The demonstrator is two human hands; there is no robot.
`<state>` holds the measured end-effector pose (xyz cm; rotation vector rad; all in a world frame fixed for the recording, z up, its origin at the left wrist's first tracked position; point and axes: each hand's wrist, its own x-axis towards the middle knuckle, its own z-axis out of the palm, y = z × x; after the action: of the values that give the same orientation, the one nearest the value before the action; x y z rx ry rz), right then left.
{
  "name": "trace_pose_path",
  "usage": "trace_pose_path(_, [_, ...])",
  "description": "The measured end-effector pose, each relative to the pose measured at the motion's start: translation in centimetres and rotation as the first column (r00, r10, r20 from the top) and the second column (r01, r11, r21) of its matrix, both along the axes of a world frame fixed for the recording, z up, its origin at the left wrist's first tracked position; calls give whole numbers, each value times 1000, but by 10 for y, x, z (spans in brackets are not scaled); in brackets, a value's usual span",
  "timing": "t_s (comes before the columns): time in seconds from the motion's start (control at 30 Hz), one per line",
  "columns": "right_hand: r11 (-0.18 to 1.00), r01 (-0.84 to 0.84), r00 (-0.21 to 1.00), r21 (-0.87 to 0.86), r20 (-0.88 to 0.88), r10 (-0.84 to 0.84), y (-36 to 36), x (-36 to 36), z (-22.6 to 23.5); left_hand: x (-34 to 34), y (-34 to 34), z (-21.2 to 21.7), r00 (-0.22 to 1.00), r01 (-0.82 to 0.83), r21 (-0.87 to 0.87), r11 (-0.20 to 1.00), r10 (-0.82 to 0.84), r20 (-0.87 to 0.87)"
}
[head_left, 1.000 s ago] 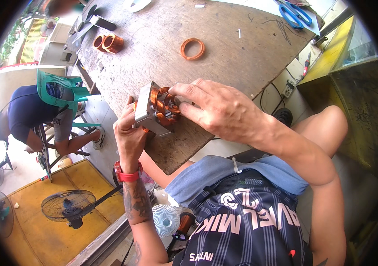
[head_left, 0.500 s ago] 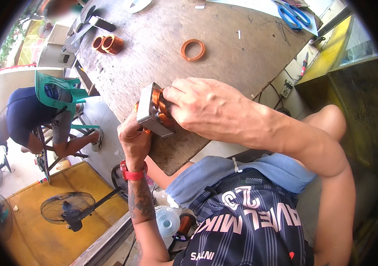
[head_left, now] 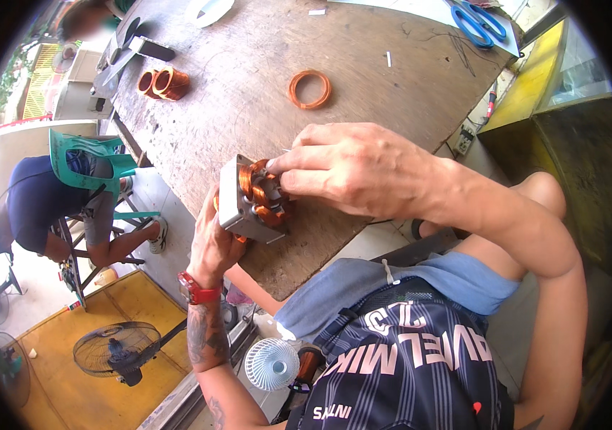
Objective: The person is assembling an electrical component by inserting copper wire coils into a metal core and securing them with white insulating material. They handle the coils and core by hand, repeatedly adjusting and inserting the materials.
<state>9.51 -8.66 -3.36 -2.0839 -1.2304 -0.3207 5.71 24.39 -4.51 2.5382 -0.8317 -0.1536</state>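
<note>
My left hand (head_left: 214, 240) grips a motor stator (head_left: 230, 192) by its grey metal body, just above the table's near corner. Copper windings (head_left: 252, 188) fill the stator's open side, which is turned to the right. Against the upper windings press the fingertips of my right hand (head_left: 349, 168), thumb and fingers pinched together. Something small and pale shows by those fingertips, too small to name. A ring of copper wire (head_left: 311, 105) lies flat beyond my right hand. Farther left are two wound copper coils (head_left: 172, 84) side by side.
Blue-handled scissors (head_left: 479, 29) lie at the table's (head_left: 377, 86) far right. Fan blades (head_left: 116, 61) and a dark block (head_left: 152, 49) sit far left. A person on a green chair (head_left: 87, 158) is at left. A standing fan (head_left: 116, 347) and a small light-blue fan (head_left: 271, 364) are below.
The stator has tilted so that its windings face me more. My right hand has shifted slightly right, its fingers still at the upper windings. The whole view has moved a little.
</note>
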Motion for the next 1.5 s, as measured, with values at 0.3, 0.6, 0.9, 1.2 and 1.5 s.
trace_pose_path(0.3, [988, 70, 989, 139, -141, -50, 16, -11, -10, -13, -13, -4, 974, -192, -103, 976, 202, 99])
trace_pose_path(0.6, [979, 160, 982, 124, -120, -145, 30, -17, 2, -31, -46, 32, 906, -411, -238, 880, 423, -2])
trace_pose_path(0.9, [982, 170, 982, 83, -92, -162, 30, -20, 3, -27, -50, 34, 942, -285, -71, 956, 293, 164])
trace_pose_path(1.2, [986, 168, 985, -14, 43, -167, 33, -19, 6, -27, -41, 18, 921, -386, -295, 874, 384, -65])
trace_pose_path(1.5, [968, 187, 980, 167, 39, -196, 30, -28, -20, -31, -36, 8, 936, -222, -152, 963, 254, 242])
